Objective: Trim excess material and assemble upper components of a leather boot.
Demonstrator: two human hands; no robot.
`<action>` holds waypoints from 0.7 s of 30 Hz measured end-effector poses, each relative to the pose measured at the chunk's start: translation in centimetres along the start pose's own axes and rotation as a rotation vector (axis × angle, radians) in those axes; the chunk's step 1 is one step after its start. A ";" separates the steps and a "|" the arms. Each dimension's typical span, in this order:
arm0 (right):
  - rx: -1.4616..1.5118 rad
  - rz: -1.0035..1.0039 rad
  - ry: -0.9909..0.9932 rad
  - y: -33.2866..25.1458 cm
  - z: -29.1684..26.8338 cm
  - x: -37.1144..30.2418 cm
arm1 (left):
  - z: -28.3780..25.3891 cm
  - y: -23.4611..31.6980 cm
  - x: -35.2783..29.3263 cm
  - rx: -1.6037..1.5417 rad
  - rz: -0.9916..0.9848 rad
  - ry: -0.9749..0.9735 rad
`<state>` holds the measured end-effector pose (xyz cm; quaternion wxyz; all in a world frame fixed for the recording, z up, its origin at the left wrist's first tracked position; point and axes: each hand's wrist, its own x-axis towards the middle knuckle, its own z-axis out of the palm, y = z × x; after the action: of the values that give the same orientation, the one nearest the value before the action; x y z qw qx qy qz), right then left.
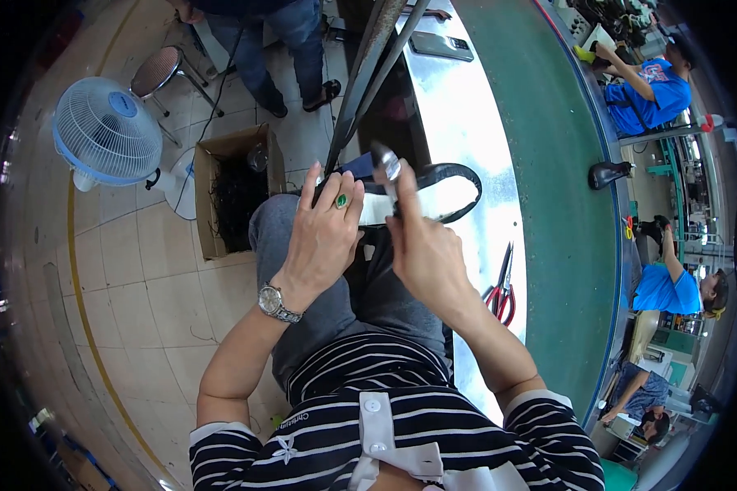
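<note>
My left hand (323,233), with a green-stone ring and a metal wristwatch, grips a dark fabric piece (360,176) over my lap. My right hand (422,245) holds a small silvery snipping tool (387,168) upright against the same piece. A black strap loop (454,176) hangs off the fabric toward the metal table. Both hands touch the fabric close together.
Red-handled scissors (499,290) lie on the shiny table (458,106), a phone (440,45) farther back. A cardboard box (233,196) of dark scraps and a white fan (106,131) stand on the tiled floor at left. A stool (157,69) and a standing person are behind. Workers in blue sit at right.
</note>
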<state>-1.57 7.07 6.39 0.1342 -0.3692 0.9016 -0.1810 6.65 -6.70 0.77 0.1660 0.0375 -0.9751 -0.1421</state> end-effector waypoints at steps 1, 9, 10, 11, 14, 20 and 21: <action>-0.078 -0.038 -0.076 1.3 1.5 0.1 | 0.4 -0.1 0.0 -0.030 -0.013 0.013; 0.043 -0.055 0.051 -0.5 0.6 0.0 | 0.6 -1.5 -1.2 -0.602 -0.318 0.023; -0.049 -0.048 -0.028 -0.3 1.4 0.1 | 0.7 -1.4 -1.1 -0.635 -0.317 0.045; -0.142 -0.043 -0.103 -0.2 1.8 0.3 | 0.8 -1.5 -0.9 -0.665 -0.315 0.070; -0.131 -0.197 -0.116 1.4 -0.2 1.7 | 0.7 -1.9 -1.0 -0.689 -0.326 0.043; -0.201 -0.084 0.085 5.8 -1.3 5.0 | 0.4 -1.9 -1.1 -0.709 -0.303 0.016; -0.233 -0.083 0.106 6.5 -1.2 5.5 | 0.5 -2.0 -1.2 -0.710 -0.302 0.020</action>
<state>-9.87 7.70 4.05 0.0348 -0.4090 0.9064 -0.0999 7.68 -8.37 -0.61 0.1553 0.1222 -0.8470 -0.4935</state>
